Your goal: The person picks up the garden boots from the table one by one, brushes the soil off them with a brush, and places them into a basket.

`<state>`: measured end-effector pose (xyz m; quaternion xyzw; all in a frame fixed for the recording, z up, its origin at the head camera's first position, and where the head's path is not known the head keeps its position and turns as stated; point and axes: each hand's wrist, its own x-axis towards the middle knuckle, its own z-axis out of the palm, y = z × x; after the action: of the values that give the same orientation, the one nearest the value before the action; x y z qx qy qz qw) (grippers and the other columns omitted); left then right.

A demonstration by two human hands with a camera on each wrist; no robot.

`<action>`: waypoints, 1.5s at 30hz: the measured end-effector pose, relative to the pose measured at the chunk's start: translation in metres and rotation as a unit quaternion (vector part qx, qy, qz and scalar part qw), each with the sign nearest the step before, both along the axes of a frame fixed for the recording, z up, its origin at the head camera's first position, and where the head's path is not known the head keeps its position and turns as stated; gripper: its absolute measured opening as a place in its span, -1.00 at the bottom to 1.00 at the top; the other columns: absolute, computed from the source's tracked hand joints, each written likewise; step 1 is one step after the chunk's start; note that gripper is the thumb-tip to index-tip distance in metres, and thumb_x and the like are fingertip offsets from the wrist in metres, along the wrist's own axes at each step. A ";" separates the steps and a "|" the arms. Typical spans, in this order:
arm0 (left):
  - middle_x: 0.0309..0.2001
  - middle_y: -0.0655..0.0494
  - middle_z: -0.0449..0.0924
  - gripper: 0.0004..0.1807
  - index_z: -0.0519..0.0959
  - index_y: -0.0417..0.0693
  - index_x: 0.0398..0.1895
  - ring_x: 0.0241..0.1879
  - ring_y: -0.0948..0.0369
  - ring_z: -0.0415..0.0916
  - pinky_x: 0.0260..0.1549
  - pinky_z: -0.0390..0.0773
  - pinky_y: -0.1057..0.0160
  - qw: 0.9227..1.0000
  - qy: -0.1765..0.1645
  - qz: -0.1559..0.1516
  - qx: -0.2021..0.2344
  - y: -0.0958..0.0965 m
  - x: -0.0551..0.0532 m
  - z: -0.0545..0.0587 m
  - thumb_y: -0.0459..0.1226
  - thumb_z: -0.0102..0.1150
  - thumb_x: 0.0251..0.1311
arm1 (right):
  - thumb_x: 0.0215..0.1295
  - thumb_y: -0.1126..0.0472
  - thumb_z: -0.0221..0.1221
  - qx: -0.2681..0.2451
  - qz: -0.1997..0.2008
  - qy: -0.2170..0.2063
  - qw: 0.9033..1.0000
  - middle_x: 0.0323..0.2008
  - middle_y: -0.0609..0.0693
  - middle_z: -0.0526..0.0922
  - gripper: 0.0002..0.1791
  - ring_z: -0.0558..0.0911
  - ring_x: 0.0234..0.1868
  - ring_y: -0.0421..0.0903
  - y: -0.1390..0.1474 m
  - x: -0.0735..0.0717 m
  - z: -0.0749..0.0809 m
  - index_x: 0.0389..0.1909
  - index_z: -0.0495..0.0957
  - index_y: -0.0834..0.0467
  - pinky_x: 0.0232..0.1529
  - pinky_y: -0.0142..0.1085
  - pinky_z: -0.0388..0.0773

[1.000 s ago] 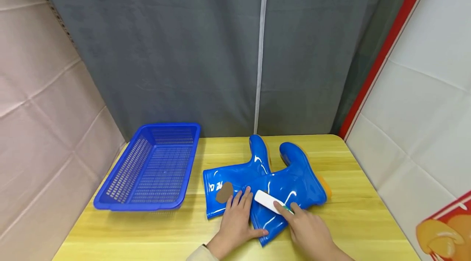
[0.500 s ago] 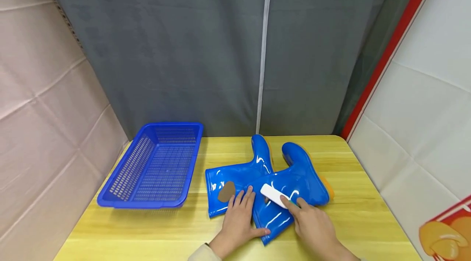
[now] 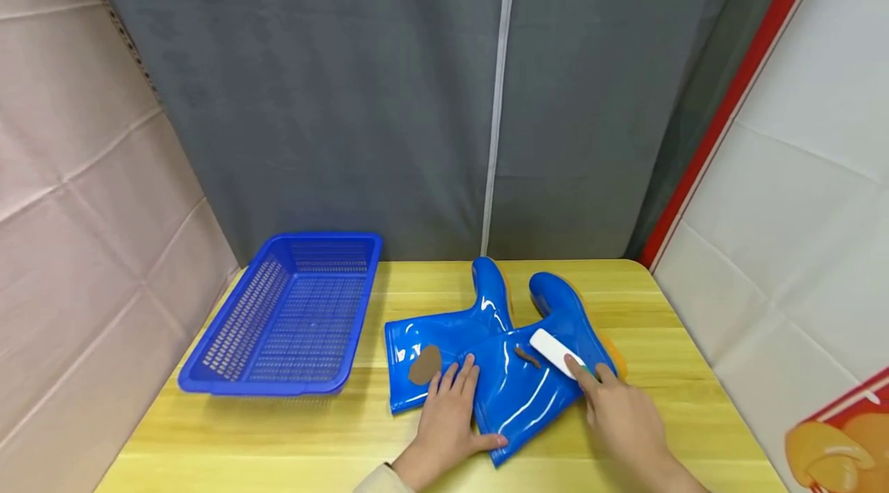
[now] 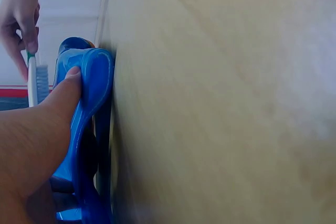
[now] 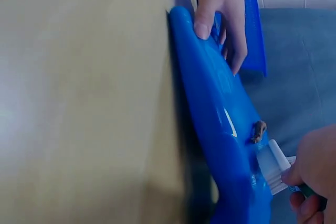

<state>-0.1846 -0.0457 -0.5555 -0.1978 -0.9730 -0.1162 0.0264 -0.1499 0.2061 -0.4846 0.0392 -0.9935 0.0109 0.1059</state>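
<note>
Two glossy blue rubber boots lie crossed on the table. The nearer boot [image 3: 517, 408] overlaps the other boot [image 3: 434, 327], and their yellowish soles face right. My left hand [image 3: 447, 416] rests on the boot shafts, fingers straight, thumb spread on the nearer shaft's opening. My right hand [image 3: 625, 412] grips a white brush [image 3: 553, 352] with a green handle part, index finger along its back. Its pale bristles [image 5: 273, 166] meet the nearer boot at the ankle. Left of the brush, a small curled brown piece [image 3: 528, 356] sits on this boot. A flat brown patch [image 3: 425, 366] marks the other boot's shaft.
A blue perforated plastic basket [image 3: 267, 386] stands at the left of the wood-grain table [image 3: 333, 454]. Behind hangs a grey curtain [image 3: 347, 92]. A pinkish cloth wall [image 3: 90, 246] is on the left, a white one [image 3: 799, 207] on the right.
My right hand has moved the brush rightward and slightly away from me along the nearer boot, exposing the brown piece, which the brush covered earlier. My left hand stays on the boots.
</note>
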 end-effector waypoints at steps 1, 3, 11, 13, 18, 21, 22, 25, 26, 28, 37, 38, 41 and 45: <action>0.51 0.07 0.02 0.33 0.08 0.02 0.45 0.44 -0.05 0.12 0.36 0.15 -0.20 1.000 0.000 0.001 0.000 -0.001 0.000 0.000 0.65 -0.16 -0.38 | 0.14 0.17 0.25 -0.004 0.002 0.001 1.000 -0.38 0.02 0.51 -0.40 0.22 -0.73 -0.16 0.002 0.002 -0.002 0.24 0.41 -0.23 -0.71 -0.37 0.16; 0.51 0.07 0.02 0.33 0.08 0.02 0.45 0.44 -0.05 0.12 0.36 0.16 -0.19 1.000 0.004 0.001 -0.002 -0.001 0.000 -0.001 0.65 -0.18 -0.37 | 0.16 0.14 0.25 -0.014 0.002 -0.002 1.000 -0.42 -0.01 0.48 -0.42 0.21 -0.73 -0.17 0.004 0.007 -0.004 0.24 0.41 -0.23 -0.71 -0.37 0.13; 0.50 0.06 0.03 0.33 0.08 0.02 0.45 0.44 -0.05 0.11 0.36 0.15 -0.19 1.000 0.006 0.004 -0.001 -0.002 0.000 -0.001 0.66 -0.18 -0.38 | 0.23 0.10 0.20 -0.044 -0.002 -0.003 0.999 -0.52 -0.18 0.28 -0.38 0.16 -0.72 -0.26 -0.012 0.027 -0.002 0.27 0.29 -0.43 -0.68 -0.44 0.08; 0.50 0.06 0.03 0.33 0.09 0.02 0.45 0.44 -0.05 0.11 0.36 0.15 -0.18 1.000 0.007 0.008 -0.003 -0.002 0.000 0.000 0.65 -0.17 -0.39 | 0.24 0.09 0.20 -0.036 0.010 -0.023 0.999 -0.49 -0.20 0.31 -0.34 0.18 -0.70 -0.27 -0.021 0.027 -0.002 0.27 0.24 -0.51 -0.65 -0.46 0.12; 0.50 0.05 0.04 0.32 0.10 0.01 0.45 0.43 -0.06 0.12 0.36 0.15 -0.19 1.000 0.013 0.004 -0.002 -0.001 0.000 0.000 0.64 -0.15 -0.36 | 0.22 0.10 0.22 -0.012 0.023 -0.040 0.999 -0.39 -0.18 0.44 -0.31 0.23 -0.63 -0.27 -0.033 0.014 -0.012 0.27 0.22 -0.54 -0.60 -0.47 0.19; 0.50 0.05 0.04 0.31 0.10 0.01 0.45 0.43 -0.05 0.12 0.36 0.15 -0.19 1.000 0.013 0.002 -0.003 0.000 0.000 0.000 0.64 -0.14 -0.36 | 0.23 0.11 0.21 -0.016 0.024 -0.031 0.999 -0.42 -0.17 0.43 -0.32 0.24 -0.61 -0.26 -0.030 0.004 -0.017 0.29 0.22 -0.50 -0.58 -0.46 0.20; 0.50 0.06 0.03 0.31 0.09 0.01 0.45 0.44 -0.05 0.12 0.36 0.15 -0.18 1.000 0.012 0.001 -0.004 0.001 0.000 0.000 0.64 -0.14 -0.35 | 0.23 0.10 0.21 -0.018 0.023 -0.021 0.999 -0.42 -0.16 0.43 -0.33 0.24 -0.61 -0.25 -0.027 0.002 -0.018 0.29 0.24 -0.48 -0.58 -0.45 0.21; 0.50 0.06 0.02 0.32 0.09 0.01 0.45 0.44 -0.05 0.11 0.37 0.14 -0.18 1.000 0.008 -0.003 -0.003 0.002 0.000 -0.001 0.64 -0.15 -0.35 | 0.22 0.12 0.21 -0.028 0.015 0.012 0.999 -0.46 -0.12 0.41 -0.38 0.23 -0.64 -0.22 -0.016 -0.001 -0.021 0.27 0.31 -0.41 -0.61 -0.40 0.21; 0.51 0.06 0.01 0.32 0.08 0.01 0.45 0.44 -0.05 0.10 0.37 0.13 -0.18 1.000 0.005 -0.004 -0.002 0.002 0.000 0.000 0.64 -0.15 -0.35 | 0.22 0.12 0.22 -0.031 0.011 0.019 0.999 -0.48 -0.12 0.39 -0.39 0.22 -0.66 -0.21 -0.013 0.000 -0.022 0.25 0.34 -0.39 -0.62 -0.39 0.19; 0.51 0.06 0.01 0.33 0.07 0.01 0.46 0.45 -0.05 0.09 0.37 0.13 -0.18 1.000 0.002 -0.007 -0.002 0.001 0.000 -0.001 0.64 -0.16 -0.35 | 0.21 0.13 0.23 -0.038 0.007 0.028 0.999 -0.51 -0.13 0.34 -0.42 0.19 -0.68 -0.21 -0.005 0.006 -0.024 0.23 0.38 -0.37 -0.64 -0.40 0.13; 0.50 0.05 0.03 0.33 0.07 0.01 0.45 0.44 -0.05 0.11 0.36 0.16 -0.19 1.000 0.015 0.000 -0.003 -0.002 -0.001 0.000 0.64 -0.16 -0.36 | 0.16 0.13 0.26 -0.059 0.010 0.068 0.996 -0.51 -0.19 0.32 -0.37 0.11 -0.72 -0.30 0.002 0.022 -0.030 0.25 0.36 -0.35 -0.68 -0.47 0.04; 0.50 0.05 0.02 0.33 0.07 0.01 0.46 0.44 -0.05 0.11 0.36 0.15 -0.19 1.000 0.012 -0.001 -0.003 -0.001 -0.001 0.000 0.65 -0.17 -0.36 | 0.14 0.15 0.28 -0.060 0.008 0.078 0.995 -0.51 -0.19 0.32 -0.35 0.09 -0.73 -0.31 0.002 0.022 -0.029 0.25 0.36 -0.34 -0.69 -0.48 0.03; 0.50 0.05 0.02 0.33 0.06 0.01 0.46 0.44 -0.06 0.11 0.36 0.15 -0.19 1.000 0.003 -0.003 -0.005 0.000 0.000 -0.001 0.65 -0.19 -0.36 | 0.11 0.14 0.30 -0.062 0.006 0.094 0.994 -0.51 -0.20 0.29 -0.31 0.06 -0.74 -0.32 -0.004 0.024 -0.026 0.26 0.34 -0.37 -0.71 -0.49 0.01; 0.50 0.06 0.02 0.33 0.07 0.02 0.45 0.44 -0.05 0.11 0.36 0.15 -0.19 1.000 0.004 0.002 -0.009 0.001 0.000 -0.001 0.66 -0.20 -0.38 | 0.21 0.09 0.23 -0.057 0.007 0.038 0.998 -0.50 -0.19 0.28 -0.34 0.12 -0.71 -0.29 -0.018 0.020 -0.022 0.28 0.27 -0.43 -0.69 -0.49 0.06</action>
<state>-0.1846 -0.0450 -0.5569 -0.1968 -0.9741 -0.1070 0.0290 -0.1303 0.1879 -0.5065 0.0405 -0.9863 0.0668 0.1456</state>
